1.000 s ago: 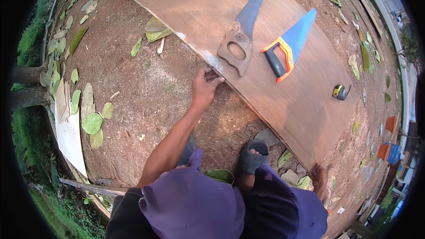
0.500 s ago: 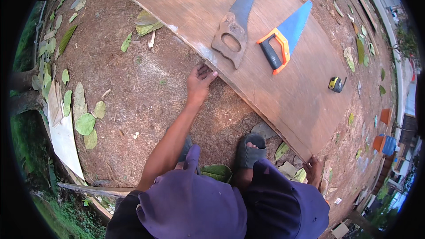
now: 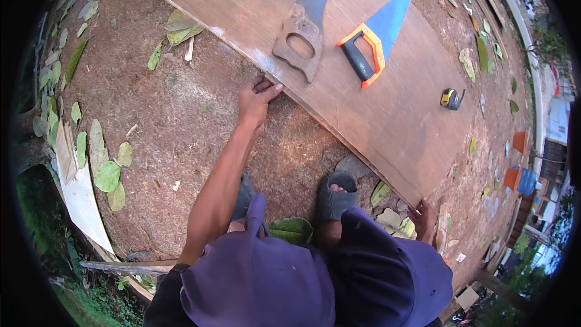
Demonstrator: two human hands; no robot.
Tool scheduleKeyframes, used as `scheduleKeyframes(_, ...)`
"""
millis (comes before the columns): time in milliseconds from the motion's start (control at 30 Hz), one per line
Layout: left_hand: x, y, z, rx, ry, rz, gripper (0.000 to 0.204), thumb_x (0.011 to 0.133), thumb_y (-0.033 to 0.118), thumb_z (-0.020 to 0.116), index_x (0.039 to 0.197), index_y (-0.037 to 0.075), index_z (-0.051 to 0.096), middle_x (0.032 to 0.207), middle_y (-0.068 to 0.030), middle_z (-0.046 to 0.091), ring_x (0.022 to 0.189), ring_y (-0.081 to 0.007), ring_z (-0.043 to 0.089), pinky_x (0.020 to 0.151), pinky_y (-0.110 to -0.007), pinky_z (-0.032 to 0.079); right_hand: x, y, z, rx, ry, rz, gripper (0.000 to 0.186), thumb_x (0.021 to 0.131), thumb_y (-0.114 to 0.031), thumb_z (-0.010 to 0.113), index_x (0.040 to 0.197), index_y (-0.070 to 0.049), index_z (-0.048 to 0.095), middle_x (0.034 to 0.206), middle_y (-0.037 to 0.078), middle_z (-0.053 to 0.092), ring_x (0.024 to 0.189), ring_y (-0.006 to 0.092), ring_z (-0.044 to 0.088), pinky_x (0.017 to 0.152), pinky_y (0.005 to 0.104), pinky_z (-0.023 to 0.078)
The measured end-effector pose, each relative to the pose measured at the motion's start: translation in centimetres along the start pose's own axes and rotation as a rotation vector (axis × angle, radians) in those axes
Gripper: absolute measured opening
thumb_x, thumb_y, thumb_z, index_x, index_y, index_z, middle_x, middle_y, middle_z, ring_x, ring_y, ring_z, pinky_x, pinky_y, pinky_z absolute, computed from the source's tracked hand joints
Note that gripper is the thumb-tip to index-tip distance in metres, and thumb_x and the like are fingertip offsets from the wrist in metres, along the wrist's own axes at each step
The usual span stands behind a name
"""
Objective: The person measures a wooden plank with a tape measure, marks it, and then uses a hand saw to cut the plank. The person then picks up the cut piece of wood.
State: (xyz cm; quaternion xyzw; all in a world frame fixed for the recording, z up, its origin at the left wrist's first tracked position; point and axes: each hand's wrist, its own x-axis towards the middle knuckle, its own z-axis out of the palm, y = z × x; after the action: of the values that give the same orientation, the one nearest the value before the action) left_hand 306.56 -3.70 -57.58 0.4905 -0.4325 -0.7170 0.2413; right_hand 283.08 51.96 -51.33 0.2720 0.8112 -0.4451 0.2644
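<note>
A large sheet of brown plywood (image 3: 387,124) slants across the ground in front of me. My left hand (image 3: 255,104) is closed on its near long edge, thumb on top and fingers curled toward the underside. At the near right corner, my right hand (image 3: 426,217) grips the same sheet, its fingers partly hidden. On the plywood lie a wooden-handled handsaw (image 3: 299,39), a second handsaw (image 3: 376,36) with a blue blade and an orange and black handle, and a yellow and black tape measure (image 3: 449,99).
My sandalled foot (image 3: 337,197) stands close to the near edge. Big fallen leaves (image 3: 108,175) litter the brown soil. A white panel (image 3: 85,209) lies at the left, near a wooden strip (image 3: 130,266). Orange pots (image 3: 512,178) stand at the right.
The whole view has shifted, so the plywood, saws and tape measure appear farther left and higher. Both hands keep their places on the plywood's edge.
</note>
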Motion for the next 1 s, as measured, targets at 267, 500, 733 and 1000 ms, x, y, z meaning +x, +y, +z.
scheduleKeyframes(267,0.4,0.2,-0.3,0.028,-0.061,0.027,0.061,0.086,0.007,0.080,0.134,-0.018,0.052,0.128,-0.0271,0.064,0.116,-0.0283,0.065,0.104,-0.035,0.051,-0.2,0.4,0.4,0.036,0.013,0.005,0.052,0.104,-0.037,0.057,0.132,0.006,0.054,0.128,0.024,0.058,0.103,0.0373,0.066,0.084,0.0400,0.059)
scheduleKeyframes(500,1.2,-0.8,-1.3,-0.198,-0.040,-0.023,0.056,0.087,0.007,0.080,0.131,-0.017,0.054,0.123,-0.0251,0.067,0.109,-0.0250,0.068,0.097,-0.031,0.054,0.0,1.1,0.1,0.088,-0.009,-0.031,0.055,0.103,-0.041,0.060,0.134,0.004,0.053,0.129,0.021,0.059,0.110,0.0358,0.063,0.089,0.0416,0.058)
scheduleKeyframes(733,2.1,-0.8,-1.3,-0.093,-0.040,0.022,0.045,0.087,0.004,0.079,0.122,-0.016,0.059,0.112,-0.0212,0.070,0.103,-0.0227,0.068,0.090,-0.030,0.058,0.7,1.5,-0.8,0.064,-0.105,-0.031,0.052,0.106,-0.040,0.054,0.134,0.003,0.054,0.130,0.019,0.059,0.113,0.0310,0.061,0.092,0.0402,0.056)
scheduleKeyframes(1000,1.4,-0.4,-1.5,-0.156,-0.083,0.001,0.052,0.089,0.011,0.079,0.128,-0.012,0.052,0.115,-0.0195,0.066,0.097,-0.0218,0.068,0.084,-0.030,0.059,1.2,1.8,-1.3,-0.036,-0.127,-0.132,0.053,0.100,-0.046,0.063,0.137,-0.009,0.053,0.125,0.012,0.062,0.103,0.0292,0.063,0.082,0.0386,0.056)
